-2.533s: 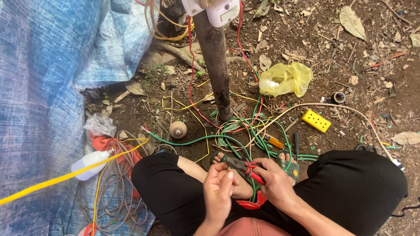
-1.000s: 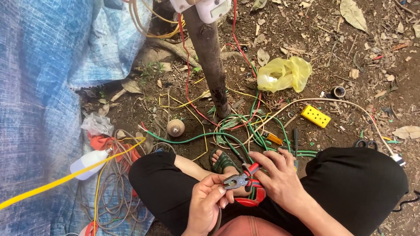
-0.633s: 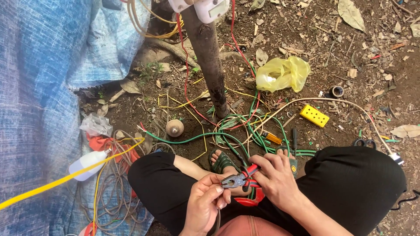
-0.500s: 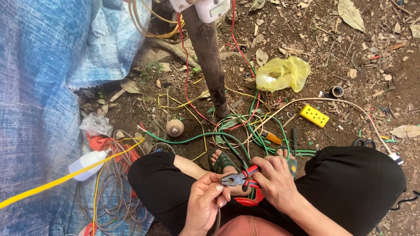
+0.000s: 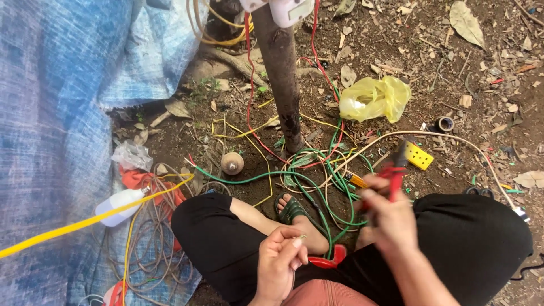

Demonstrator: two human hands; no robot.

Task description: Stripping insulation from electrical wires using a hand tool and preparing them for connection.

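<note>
While the left hand [image 5: 280, 260] pinches a thin wire, the right hand [image 5: 388, 218] grips blurred red-handled pliers [image 5: 391, 173].

Leaf-strewn dirt ground [image 5: 481, 62], blue tarp [image 5: 51, 113]

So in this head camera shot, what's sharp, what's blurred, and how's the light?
Head view: the right hand and its red-handled pliers are smeared by motion blur; the left hand, the post and the yellow bag look sharp. Light is soft and even, with no hard shadows or glare. The blue tarp at the left edge looks soft.
</note>
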